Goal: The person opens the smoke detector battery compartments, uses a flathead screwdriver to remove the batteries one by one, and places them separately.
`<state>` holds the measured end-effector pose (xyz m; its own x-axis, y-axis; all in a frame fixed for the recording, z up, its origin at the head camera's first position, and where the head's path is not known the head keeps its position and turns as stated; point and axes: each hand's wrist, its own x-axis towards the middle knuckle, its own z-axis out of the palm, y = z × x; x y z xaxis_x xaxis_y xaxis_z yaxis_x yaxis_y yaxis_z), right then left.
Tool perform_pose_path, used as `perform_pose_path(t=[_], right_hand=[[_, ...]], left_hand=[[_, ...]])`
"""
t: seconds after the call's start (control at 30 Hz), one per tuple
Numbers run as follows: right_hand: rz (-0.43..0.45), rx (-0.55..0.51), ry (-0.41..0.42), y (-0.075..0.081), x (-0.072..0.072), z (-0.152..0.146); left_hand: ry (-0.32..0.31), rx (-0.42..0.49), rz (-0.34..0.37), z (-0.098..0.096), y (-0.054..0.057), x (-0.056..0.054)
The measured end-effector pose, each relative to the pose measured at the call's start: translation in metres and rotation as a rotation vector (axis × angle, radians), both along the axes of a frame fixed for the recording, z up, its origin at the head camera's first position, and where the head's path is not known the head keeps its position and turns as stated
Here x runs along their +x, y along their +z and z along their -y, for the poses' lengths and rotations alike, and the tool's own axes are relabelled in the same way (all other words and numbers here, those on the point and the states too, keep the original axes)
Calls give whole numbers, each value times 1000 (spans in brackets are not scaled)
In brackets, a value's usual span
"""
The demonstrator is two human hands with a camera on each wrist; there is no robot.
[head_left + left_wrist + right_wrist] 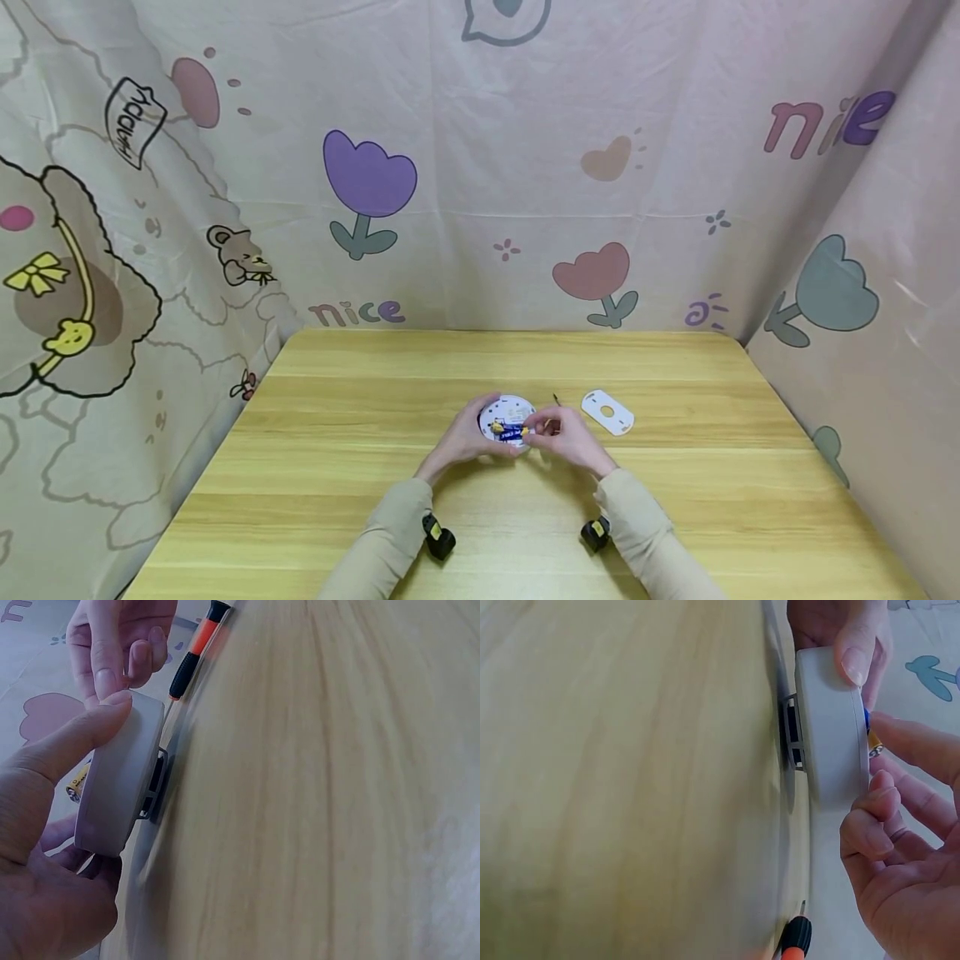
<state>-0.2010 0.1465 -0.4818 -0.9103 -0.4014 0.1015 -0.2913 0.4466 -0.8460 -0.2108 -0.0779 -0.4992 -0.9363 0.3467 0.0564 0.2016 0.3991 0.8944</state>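
Beige sleeves [397,521] nearest, black wrist cameras [440,540] at the cuffs. Next up, left hand [463,437]: grips round white case [513,408] by left rim, thumb along near edge, fingers round far side. Right hand [567,435]: closed to a pinch, thumb and fingertip at right end of blue-and-yellow battery [513,433], other fingers curled in. Battery: sits at upward face of case, toward near side. Long axis runs roughly left-right, across the gap between hands, so lies directly left of right fingertips, end-on. Right hand nearer, touching; left hand on case only. Second battery alongside? Can't tell. Under case, in both wrist views: dark bracket [793,731], close to wooden surface [300,467]; contact unclear. Just beyond right hand, orange-black screwdriver [193,656], lying on surface. Farther right, apart from case, flat white plate [617,423] with centre hole. Behind everything, printed cloth [487,167].
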Motion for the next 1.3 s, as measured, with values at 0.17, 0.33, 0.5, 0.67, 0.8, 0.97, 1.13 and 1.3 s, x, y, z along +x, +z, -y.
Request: perform_pose_path(t=[0.17,0.33,0.5,0.67,0.8,0.97,1.13,1.3], right_hand=[[5,25,-14,-2,-4,1],[13,36,-18,-1,-4,2],[-3,44,-14,-2,-4,2],[-6,38,-15,-4,-5,1],[-4,12,-8,-5,-5,-1],[18,-46,-18,-5,-3,-3],[49,-107,-43,-5,-1,-4],[80,-146,-53,-5,1,-6]], left_hand=[[2,10,14,0,-1,0],[1,14,33,1,-1,-1],[-4,4,36,1,-2,-1],[-6,0,28,1,-1,-2],[-1,-1,29,1,-2,-2],[5,-9,19,1,-2,-2],[8,-4,17,0,-1,-1],[12,-4,21,-1,-1,-1]])
